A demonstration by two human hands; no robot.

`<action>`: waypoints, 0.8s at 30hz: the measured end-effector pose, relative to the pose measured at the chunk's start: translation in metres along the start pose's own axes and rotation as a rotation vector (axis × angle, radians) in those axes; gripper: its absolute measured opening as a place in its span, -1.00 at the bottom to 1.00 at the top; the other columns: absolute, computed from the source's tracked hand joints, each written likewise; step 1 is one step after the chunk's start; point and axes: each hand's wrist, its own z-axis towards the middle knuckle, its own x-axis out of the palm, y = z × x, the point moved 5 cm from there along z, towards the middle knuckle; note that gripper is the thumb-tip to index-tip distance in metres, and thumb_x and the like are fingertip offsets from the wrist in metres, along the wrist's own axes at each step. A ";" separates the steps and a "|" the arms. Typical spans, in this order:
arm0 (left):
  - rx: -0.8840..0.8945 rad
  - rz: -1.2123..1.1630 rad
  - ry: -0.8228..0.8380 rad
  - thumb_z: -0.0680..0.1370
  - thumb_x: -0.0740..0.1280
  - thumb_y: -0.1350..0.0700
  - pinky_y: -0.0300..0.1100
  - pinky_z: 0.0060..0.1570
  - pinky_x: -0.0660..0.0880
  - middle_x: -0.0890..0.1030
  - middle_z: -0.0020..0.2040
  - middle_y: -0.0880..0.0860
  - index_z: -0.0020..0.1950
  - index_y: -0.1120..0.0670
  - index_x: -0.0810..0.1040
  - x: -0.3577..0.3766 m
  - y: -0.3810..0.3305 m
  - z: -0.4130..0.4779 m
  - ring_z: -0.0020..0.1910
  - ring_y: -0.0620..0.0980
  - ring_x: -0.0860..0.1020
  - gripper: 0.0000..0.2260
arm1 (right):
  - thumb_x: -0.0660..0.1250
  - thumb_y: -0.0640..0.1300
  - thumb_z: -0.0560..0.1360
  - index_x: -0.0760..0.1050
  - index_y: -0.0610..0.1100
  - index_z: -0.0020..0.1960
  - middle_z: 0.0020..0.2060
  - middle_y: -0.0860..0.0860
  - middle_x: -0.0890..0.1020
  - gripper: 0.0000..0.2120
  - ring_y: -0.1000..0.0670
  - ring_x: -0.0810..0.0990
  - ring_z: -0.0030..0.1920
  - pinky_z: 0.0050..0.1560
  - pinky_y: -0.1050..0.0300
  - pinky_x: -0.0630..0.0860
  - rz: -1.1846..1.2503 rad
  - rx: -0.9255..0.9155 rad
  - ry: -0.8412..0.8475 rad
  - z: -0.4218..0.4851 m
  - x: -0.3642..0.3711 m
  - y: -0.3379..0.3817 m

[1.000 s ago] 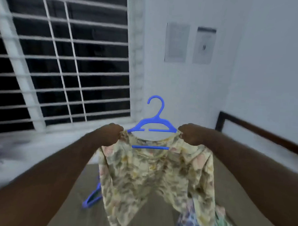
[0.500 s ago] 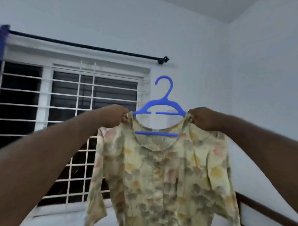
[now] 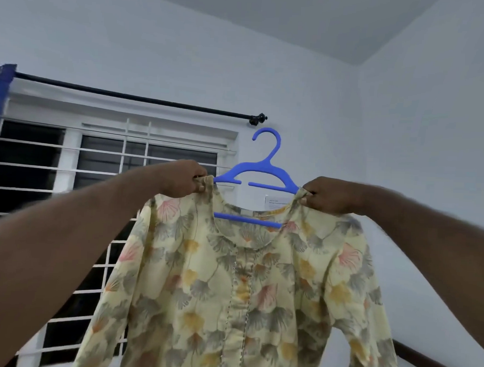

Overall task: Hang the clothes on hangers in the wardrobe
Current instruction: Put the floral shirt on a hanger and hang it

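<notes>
White walls and a barred window [image 3: 97, 177] lie behind. The left hand [image 3: 185, 179] pinches one shoulder of the floral top [image 3: 244, 294], the blue hanger [image 3: 263, 170] spans between both sets of fingers, and the right hand [image 3: 326, 196] pinches the other shoulder. Lifted from low a second ago, the top now hangs full-length below the fingers and looks ready to carry. No wardrobe is in view.

print on the wall notice [image 3: 276, 203] is illegible.
</notes>
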 end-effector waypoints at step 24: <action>0.087 -0.679 0.268 0.50 0.47 0.08 -0.10 -0.14 0.53 0.70 -0.11 0.13 -0.05 0.10 0.69 0.028 -0.009 -0.004 -0.22 -0.01 0.60 -0.89 | 0.32 -0.16 0.53 0.57 -0.22 -0.05 -0.15 -0.02 0.57 -0.88 0.02 0.49 -0.18 -0.19 0.15 0.41 -0.218 0.391 0.112 -0.071 -0.035 0.047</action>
